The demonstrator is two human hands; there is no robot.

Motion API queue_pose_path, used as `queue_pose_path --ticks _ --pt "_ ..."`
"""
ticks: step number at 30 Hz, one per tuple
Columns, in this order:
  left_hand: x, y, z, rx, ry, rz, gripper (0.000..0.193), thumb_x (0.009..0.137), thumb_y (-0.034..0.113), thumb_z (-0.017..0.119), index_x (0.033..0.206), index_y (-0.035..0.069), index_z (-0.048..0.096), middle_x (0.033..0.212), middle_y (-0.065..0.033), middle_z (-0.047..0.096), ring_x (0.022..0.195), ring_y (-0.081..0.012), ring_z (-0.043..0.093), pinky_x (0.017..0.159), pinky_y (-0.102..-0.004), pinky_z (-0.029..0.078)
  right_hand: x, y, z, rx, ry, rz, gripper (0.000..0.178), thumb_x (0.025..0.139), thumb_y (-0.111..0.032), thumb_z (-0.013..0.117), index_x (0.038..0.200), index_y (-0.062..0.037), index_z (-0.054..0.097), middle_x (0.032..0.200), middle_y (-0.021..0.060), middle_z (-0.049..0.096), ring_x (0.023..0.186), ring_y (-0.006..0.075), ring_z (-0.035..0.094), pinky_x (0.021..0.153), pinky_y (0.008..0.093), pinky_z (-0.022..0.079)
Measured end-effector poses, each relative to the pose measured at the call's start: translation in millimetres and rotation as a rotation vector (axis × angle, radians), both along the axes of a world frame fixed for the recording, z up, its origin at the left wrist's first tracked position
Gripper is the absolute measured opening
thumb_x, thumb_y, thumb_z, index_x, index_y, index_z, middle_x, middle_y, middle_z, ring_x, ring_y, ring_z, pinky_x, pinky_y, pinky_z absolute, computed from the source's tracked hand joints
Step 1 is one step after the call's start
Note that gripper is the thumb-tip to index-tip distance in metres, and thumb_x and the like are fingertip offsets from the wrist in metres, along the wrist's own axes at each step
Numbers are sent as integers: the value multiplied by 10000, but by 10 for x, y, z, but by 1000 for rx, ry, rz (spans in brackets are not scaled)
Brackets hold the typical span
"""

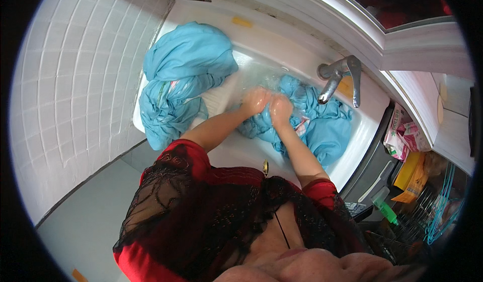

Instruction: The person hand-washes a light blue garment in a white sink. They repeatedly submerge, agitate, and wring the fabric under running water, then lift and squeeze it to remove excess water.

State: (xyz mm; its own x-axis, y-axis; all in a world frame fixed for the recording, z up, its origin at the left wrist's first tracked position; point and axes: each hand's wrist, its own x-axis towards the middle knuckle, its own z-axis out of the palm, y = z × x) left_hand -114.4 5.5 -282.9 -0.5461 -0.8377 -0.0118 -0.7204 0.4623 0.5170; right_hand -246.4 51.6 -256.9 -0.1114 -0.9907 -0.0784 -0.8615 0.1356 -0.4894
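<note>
Both my hands are down in a white sink basin point(347, 156), close together over wet blue cloth point(327, 136). My left hand point(255, 100) is closed in a fist on a bunched part of the cloth. Beside it, almost touching, my right hand point(280, 112) is also closed on the cloth. Both hands look wet, with water or suds about them. The fingertips are hidden. A second heap of blue cloth point(188, 55) lies on the sink's left side, hanging over its front edge.
A chrome faucet point(338, 78) stands at the sink's back right, its spout over the cloth. White tiles point(75, 80) cover the left wall. At right are pink-and-white packages point(402, 136), a yellow box point(410, 173), a green-topped bottle point(386, 210) and blue hangers point(443, 206).
</note>
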Motion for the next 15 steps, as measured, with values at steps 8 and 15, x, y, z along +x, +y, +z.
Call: queue_pose_path --ticks 8,15 --pt "-224 -526 -33 194 -42 -197 304 916 307 472 943 56 641 961 -255 611 900 -414 595 791 -510 467 -374 -401 -59 369 -319 -158 427 915 -385 496 983 -4 675 1019 232 645 919 400 618 822 452 475" --pt "339 132 970 96 -141 122 808 787 437 691 1349 -43 364 1336 -288 399 1235 -411 400 991 -460 383 -76 702 651 -154 -283 -150 731 758 -437 697 1262 52 494 1349 265 437 1226 424 420 1043 482 313"
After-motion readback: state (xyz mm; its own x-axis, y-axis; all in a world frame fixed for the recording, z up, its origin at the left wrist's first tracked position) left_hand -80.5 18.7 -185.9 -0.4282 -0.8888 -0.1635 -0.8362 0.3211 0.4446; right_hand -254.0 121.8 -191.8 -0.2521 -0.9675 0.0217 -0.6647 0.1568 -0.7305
